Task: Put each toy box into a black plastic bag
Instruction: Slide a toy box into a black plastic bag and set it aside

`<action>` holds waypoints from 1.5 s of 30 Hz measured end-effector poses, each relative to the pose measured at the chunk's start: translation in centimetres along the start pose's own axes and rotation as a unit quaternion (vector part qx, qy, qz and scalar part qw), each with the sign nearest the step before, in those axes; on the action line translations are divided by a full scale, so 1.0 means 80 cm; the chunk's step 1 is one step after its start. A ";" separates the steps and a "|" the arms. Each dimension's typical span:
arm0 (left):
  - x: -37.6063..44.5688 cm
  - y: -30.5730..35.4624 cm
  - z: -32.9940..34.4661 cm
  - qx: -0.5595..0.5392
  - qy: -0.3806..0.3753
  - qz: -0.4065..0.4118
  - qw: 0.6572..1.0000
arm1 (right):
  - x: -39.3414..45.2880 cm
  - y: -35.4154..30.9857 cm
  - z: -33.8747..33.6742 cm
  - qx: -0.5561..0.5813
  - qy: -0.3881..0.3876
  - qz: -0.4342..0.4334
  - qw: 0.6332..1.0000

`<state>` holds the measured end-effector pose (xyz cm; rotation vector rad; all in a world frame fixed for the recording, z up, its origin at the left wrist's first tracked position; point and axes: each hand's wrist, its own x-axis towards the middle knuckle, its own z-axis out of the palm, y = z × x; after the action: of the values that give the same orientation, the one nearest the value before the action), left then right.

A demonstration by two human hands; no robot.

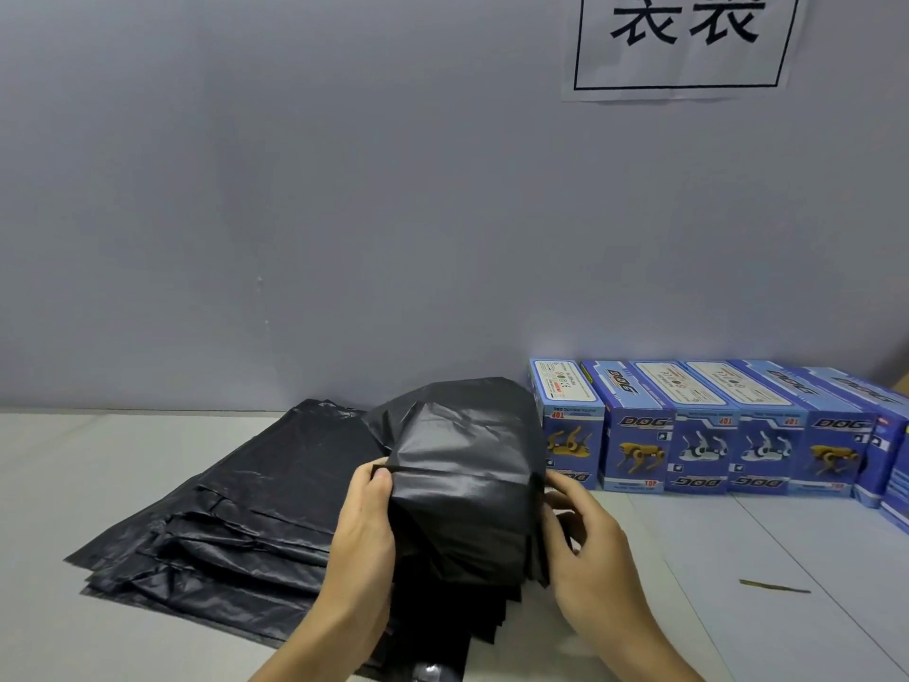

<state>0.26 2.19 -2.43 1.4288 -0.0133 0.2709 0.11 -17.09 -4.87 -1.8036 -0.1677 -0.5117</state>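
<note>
A black plastic bag (467,465) stands bulged and box-shaped in front of me, its contents hidden. My left hand (364,524) grips the bag's left side, thumb pinching a fold of plastic. My right hand (585,539) holds its right side with curled fingers. A stack of flat black plastic bags (231,509) lies on the table to the left, partly under the held bag. A row of several blue toy boxes (703,430) printed with robot dogs stands along the wall at the right.
The white table (787,558) carries a small thin greenish strip (774,586) at the right. A grey wall rises behind, with a paper sign (683,41) at the top right. More blue boxes (895,484) run along the right edge.
</note>
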 end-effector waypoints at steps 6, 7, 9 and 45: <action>0.012 -0.004 -0.005 -0.054 0.053 -0.098 0.992 | 0.002 -0.009 -0.005 0.054 -0.023 0.030 0.998; 0.014 -0.007 -0.006 -0.056 0.055 -0.104 0.991 | 0.002 -0.010 -0.006 0.054 -0.025 0.034 0.998; 0.014 -0.010 -0.006 -0.057 0.058 -0.110 0.991 | 0.002 -0.009 -0.006 0.039 -0.028 0.045 0.998; 0.011 -0.022 -0.004 -0.035 0.129 0.031 0.991 | -0.035 -0.018 0.040 -0.111 0.017 -0.113 0.987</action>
<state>1.42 2.44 -4.07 1.3171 0.1434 0.5003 -2.09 -13.25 -5.47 -2.0024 -0.3051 -0.7464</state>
